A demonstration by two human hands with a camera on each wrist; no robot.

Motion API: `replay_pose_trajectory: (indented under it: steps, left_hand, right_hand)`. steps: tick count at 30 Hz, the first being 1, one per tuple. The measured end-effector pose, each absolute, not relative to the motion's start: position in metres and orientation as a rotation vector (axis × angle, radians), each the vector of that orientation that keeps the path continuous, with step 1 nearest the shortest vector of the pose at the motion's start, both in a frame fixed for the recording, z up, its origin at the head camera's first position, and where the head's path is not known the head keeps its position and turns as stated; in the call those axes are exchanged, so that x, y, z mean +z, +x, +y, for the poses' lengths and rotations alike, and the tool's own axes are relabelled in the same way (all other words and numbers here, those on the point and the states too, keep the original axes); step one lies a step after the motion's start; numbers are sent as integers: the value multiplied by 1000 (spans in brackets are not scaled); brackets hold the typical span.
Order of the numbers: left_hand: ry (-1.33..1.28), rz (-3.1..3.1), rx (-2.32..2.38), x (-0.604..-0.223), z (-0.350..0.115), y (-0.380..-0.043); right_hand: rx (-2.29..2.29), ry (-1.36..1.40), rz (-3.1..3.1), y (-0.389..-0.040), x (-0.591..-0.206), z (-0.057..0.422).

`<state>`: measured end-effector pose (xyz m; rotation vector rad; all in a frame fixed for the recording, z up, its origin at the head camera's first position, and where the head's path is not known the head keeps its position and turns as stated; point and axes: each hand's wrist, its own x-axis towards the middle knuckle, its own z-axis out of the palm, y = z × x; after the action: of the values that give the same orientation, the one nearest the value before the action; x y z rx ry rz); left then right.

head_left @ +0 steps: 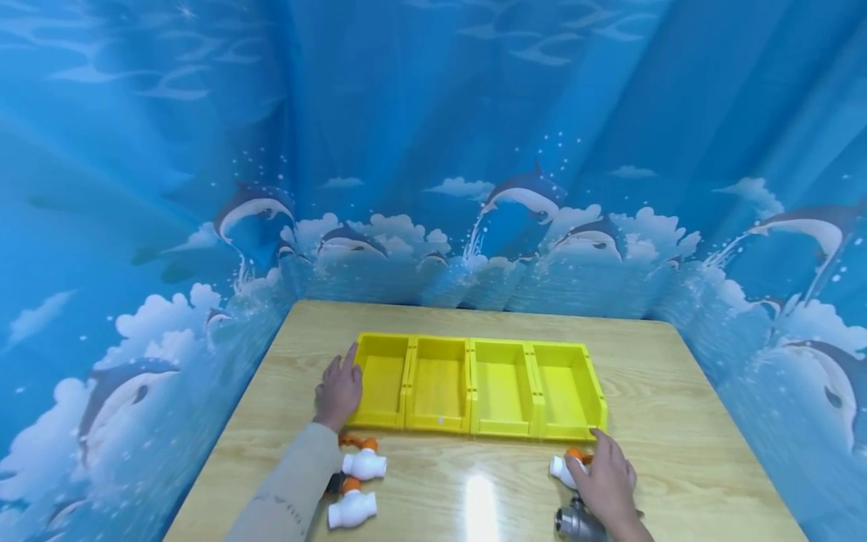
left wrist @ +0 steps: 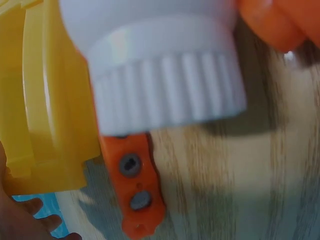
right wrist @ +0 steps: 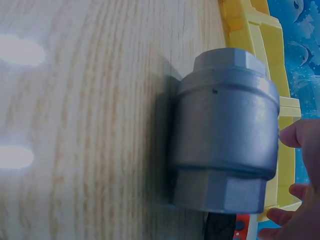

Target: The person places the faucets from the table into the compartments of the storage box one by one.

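Note:
A row of joined yellow bins lies across the table. My left hand rests against the left end of the row, fingers extended along the outer wall. At the front right corner, my right hand reaches with its index fingertip right at the rim, thumb spread apart. Under that hand are a white ball valve with an orange handle and a grey metal valve, which the palm partly covers in the head view. Beside my left forearm lie two white ball valves, one behind the other.
The wooden table has rounded back corners. Blue curtains printed with dolphins enclose it at the back and both sides. In the left wrist view, an orange handle lies close to the yellow bin wall.

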<state>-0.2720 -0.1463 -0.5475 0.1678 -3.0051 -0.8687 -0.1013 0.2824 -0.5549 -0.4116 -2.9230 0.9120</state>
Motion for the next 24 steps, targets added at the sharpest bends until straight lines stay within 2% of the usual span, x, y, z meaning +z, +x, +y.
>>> replay_pose_trajectory:
  steps: [10,24]
  left_hand:
    - [204,-3046,-887,-540,-145,-270]
    - [191,-3005,-890,-544,-145,-270]
  right_hand:
    - [915,-497,-3015,-103,-554,282]
    - [823,-457,-3057,-101,-557,283]
